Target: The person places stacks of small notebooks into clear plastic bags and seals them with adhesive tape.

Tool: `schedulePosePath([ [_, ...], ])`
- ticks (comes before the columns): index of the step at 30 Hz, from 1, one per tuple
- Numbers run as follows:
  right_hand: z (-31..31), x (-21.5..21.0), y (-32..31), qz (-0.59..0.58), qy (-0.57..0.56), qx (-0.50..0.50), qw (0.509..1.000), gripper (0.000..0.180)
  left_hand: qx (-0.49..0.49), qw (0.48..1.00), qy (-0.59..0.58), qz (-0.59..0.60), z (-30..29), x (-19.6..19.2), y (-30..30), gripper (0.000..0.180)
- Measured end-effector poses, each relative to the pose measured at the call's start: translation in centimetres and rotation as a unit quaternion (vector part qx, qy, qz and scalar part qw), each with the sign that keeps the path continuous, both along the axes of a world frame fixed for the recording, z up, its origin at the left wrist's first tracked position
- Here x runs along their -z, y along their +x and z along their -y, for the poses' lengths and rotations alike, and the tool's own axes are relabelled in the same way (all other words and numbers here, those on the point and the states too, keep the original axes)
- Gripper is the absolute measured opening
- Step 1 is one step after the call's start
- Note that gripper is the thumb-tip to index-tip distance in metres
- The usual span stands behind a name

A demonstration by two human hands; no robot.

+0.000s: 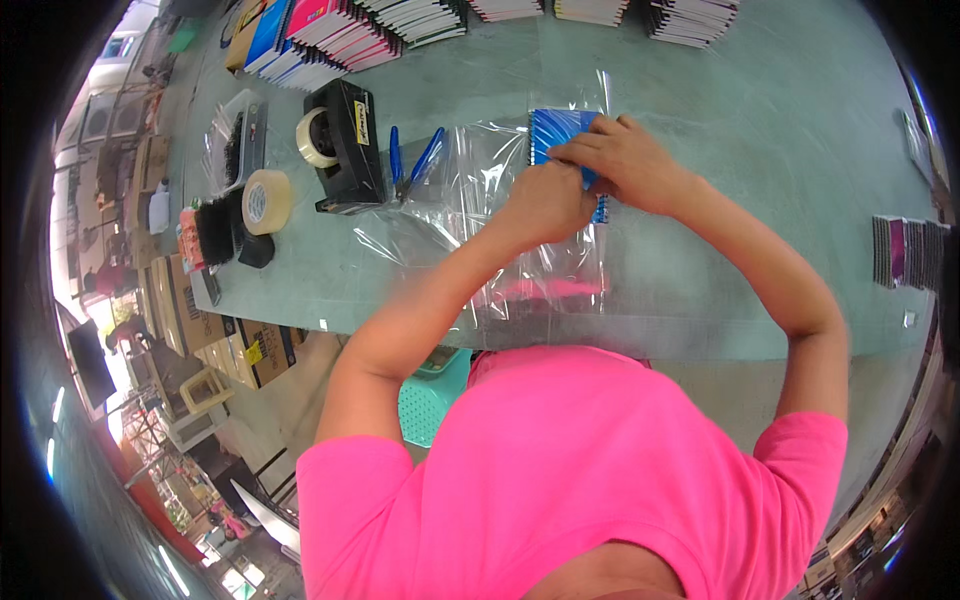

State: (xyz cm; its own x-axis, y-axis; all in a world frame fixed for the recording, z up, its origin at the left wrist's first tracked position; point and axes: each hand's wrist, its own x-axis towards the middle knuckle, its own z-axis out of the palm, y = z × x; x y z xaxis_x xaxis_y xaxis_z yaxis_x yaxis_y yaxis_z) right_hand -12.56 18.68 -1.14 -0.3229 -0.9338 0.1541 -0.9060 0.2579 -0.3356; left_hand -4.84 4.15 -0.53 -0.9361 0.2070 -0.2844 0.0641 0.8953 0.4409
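The left hand (552,203) and right hand (634,166) meet over a blue spiral notebook (556,126), fingers bent and touching it — whether either grips, I cannot tell. The notebook lies amid clear plastic film (482,165) on the surface (740,150) — right of blue-handled pliers (396,158).

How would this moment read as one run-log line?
left hand: over blue spiral-bound notebook | right hand: over same notebook | nearby: clear plastic film, blue-handled tool, black tape dispenser
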Motion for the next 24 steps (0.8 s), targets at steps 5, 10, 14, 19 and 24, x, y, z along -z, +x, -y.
schedulePosePath([
  [5,-0.5,0.5,0.8,-0.019,0.005,0.050,0.999,0.033,-0.130,0.975,0.181,-0.019,5.7,0.6,1.9,0.028],
  [10,-1.0,0.0,2.0,-0.009,-0.001,0.122,0.992,0.023,-0.069,0.960,-0.073,-0.262,12.7,6.2,11.3,0.035],
  [14,0.9,-0.3,2.6,0.001,0.038,0.207,0.978,0.017,-0.096,0.944,-0.024,-0.314,14.7,7.3,14.7,0.029],
  [19,3.4,-0.8,3.7,-0.052,0.111,0.250,0.960,0.017,-0.197,0.929,-0.070,-0.304,18.0,7.1,5.4,0.025],
  [24,2.9,-1.8,5.1,-0.039,0.115,0.263,0.957,0.025,-0.171,0.963,-0.133,-0.162,19.9,5.7,0.7,0.030],
])
